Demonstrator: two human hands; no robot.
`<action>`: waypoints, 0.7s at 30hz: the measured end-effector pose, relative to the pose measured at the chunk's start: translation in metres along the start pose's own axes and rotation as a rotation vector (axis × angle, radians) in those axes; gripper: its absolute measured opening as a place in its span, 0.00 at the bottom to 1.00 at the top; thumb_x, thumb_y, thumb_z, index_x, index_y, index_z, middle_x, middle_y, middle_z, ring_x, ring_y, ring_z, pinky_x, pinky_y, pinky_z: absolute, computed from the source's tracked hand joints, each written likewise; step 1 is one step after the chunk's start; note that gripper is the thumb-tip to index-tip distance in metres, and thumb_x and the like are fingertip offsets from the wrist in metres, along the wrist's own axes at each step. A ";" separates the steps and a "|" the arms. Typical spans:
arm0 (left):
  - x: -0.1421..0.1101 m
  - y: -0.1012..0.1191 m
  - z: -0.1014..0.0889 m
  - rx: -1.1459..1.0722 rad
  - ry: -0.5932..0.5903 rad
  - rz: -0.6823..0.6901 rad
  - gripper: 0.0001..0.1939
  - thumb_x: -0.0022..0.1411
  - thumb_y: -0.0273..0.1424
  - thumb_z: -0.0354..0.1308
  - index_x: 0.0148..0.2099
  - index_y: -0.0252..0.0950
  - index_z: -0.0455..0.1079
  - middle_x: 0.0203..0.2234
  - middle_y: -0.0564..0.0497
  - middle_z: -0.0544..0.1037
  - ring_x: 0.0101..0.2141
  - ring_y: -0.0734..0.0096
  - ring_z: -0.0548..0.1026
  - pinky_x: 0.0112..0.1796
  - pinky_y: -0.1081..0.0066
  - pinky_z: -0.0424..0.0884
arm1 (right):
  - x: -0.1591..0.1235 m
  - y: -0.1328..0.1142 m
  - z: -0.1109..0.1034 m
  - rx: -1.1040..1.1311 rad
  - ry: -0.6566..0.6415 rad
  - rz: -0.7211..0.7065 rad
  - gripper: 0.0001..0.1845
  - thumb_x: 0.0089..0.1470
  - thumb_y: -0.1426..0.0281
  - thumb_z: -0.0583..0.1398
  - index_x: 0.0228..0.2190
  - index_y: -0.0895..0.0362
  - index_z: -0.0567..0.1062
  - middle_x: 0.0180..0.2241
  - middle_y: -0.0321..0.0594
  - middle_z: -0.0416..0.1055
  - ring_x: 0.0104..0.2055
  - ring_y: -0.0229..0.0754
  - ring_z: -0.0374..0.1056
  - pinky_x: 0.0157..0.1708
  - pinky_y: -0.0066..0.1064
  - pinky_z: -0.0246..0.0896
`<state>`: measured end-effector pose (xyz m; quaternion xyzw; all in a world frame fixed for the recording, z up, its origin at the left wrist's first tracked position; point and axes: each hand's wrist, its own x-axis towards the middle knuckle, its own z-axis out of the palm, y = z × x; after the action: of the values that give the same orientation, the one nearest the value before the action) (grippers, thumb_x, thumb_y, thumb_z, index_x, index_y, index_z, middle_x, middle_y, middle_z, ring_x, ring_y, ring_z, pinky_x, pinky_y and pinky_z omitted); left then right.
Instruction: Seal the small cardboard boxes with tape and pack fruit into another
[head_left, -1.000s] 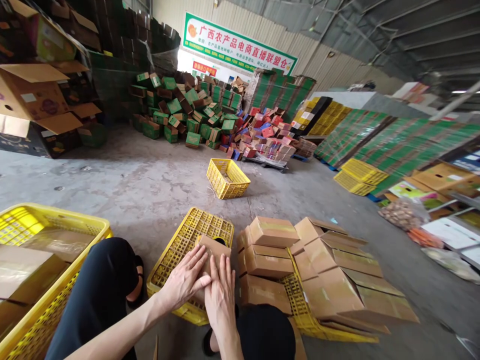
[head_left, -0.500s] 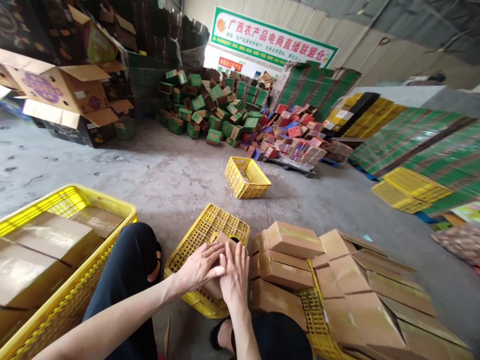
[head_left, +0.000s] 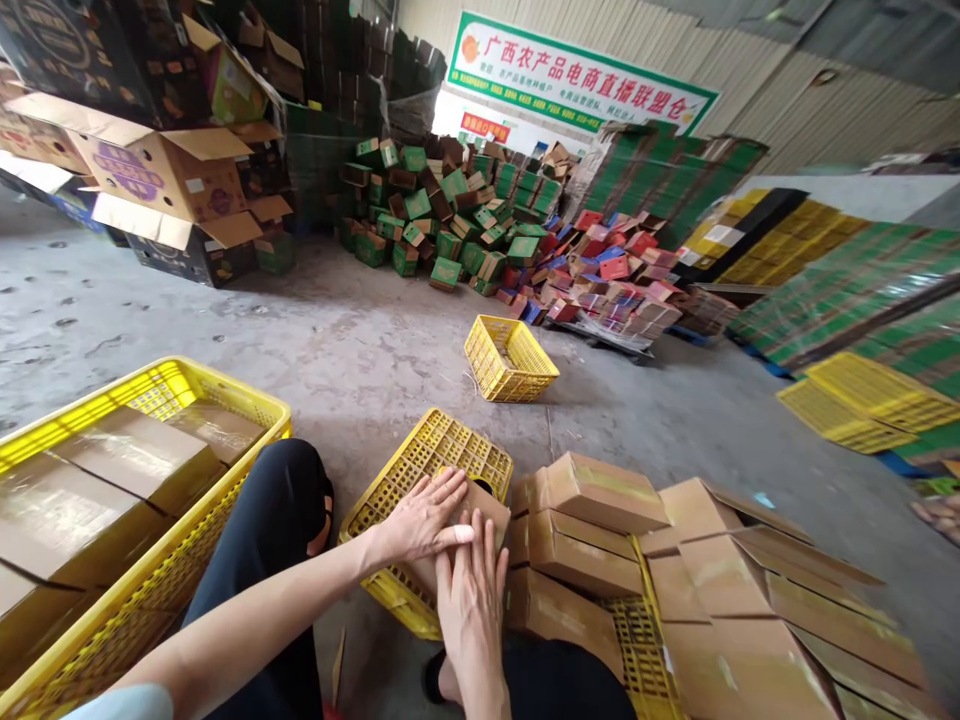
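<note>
Left hand (head_left: 424,516) and right hand (head_left: 474,578) lie flat, unclamped, on a cardboard box (head_left: 492,504) near the yellow crate's (head_left: 448,440) right edge; probably light, stiff: hold opposite sides.

Wall banner (head_left: 583,74), "广西农产品电商直播联盟仓", red sign (head_left: 485,127), blurred

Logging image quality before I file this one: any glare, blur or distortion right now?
Head view: sheen on the taped cartons at picture left; head view: edges stretched, roof smeared; head view: left hand and right hand fairly clear.
</note>
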<state>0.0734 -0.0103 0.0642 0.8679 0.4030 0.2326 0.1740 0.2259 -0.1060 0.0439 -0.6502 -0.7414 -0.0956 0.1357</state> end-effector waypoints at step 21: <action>-0.057 -0.002 0.002 -0.255 0.037 0.086 0.48 0.76 0.50 0.47 0.76 0.45 0.14 0.75 0.36 0.33 0.73 0.48 0.41 0.68 0.45 0.58 | 0.047 -0.020 -0.033 0.057 -0.352 0.170 0.35 0.72 0.56 0.42 0.72 0.62 0.55 0.74 0.50 0.47 0.76 0.59 0.42 0.72 0.61 0.39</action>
<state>0.0407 -0.0537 0.0460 0.8508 0.3354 0.3051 0.2655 0.2033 -0.0754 0.0905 -0.7131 -0.6984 0.0525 0.0302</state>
